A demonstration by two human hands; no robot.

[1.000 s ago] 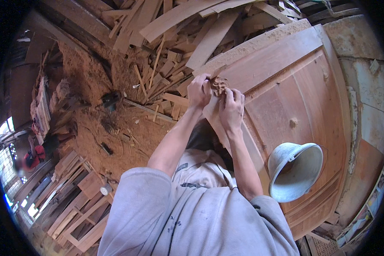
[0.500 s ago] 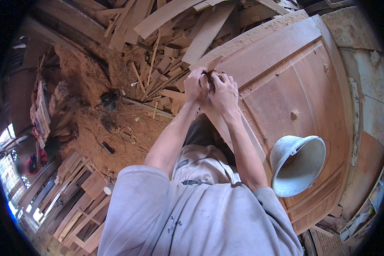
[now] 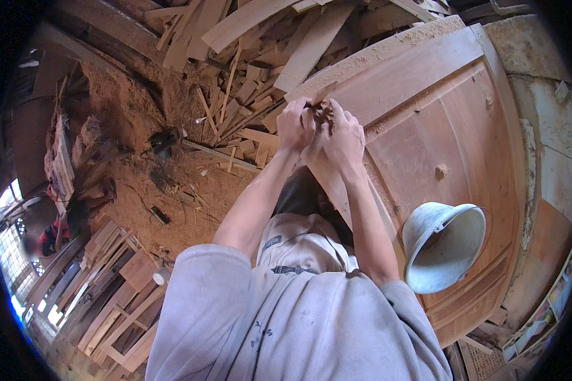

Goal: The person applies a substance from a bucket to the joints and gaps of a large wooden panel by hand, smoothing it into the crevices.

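Compared with half a second ago, the left hand point(image 3: 295, 127) is a touch farther right, its fingers curled narrow beside a brown carved piece point(image 3: 325, 114); I cannot tell how firmly they grip it. That piece, hidden under the hands then, now shows between them, at the near left end of a panelled wooden door point(image 3: 426, 136). The right hand point(image 3: 344, 136) has moved right, opening a small gap between the hands; its bent fingers and thumb hold the piece from the right side.

At the far left of the room, light comes through a latticed window point(image 3: 13, 260), and a person in red point(image 3: 52, 241) is beside it. Next come stacked boards point(image 3: 133, 273) and a floor point(image 3: 171, 232) covered in reddish sawdust. A heap of wood scraps point(image 3: 251, 89) lies beyond the left hand. The door fills much of the right side, with pale shavings point(image 3: 388, 54) along its far edge. A whitish bucket point(image 3: 419, 228) sits on it, right of the right forearm. A pale, stained surface point(image 3: 546, 143) lies farthest right.
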